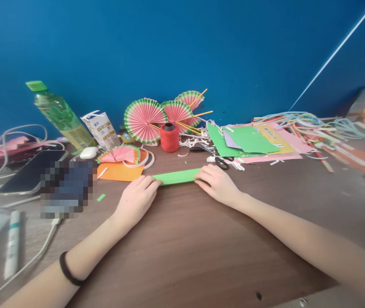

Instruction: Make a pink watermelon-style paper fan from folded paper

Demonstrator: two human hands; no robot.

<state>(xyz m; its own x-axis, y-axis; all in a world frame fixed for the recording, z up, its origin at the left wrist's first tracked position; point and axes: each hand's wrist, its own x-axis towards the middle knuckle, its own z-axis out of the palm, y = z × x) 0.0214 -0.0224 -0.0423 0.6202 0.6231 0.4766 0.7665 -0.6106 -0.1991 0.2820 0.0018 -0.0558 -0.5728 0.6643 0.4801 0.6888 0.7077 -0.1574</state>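
Note:
A narrow green paper strip, seemingly folded, lies across the brown table between my hands. My left hand grips its left end with fingers and thumb pressed together. At the right end, my right hand holds the strip in the same way. Just beyond stands a red spool of thread, with pleated pink and green paper fans on yellow sticks behind it. An orange paper lies near my left hand, and black-handled scissors lie close behind my right fingers.
Green sheets, pink paper and many paper strips lie at the back right. On the left are a bottle, a carton, a white case, a phone, cables and a marker. A blue wall stands behind.

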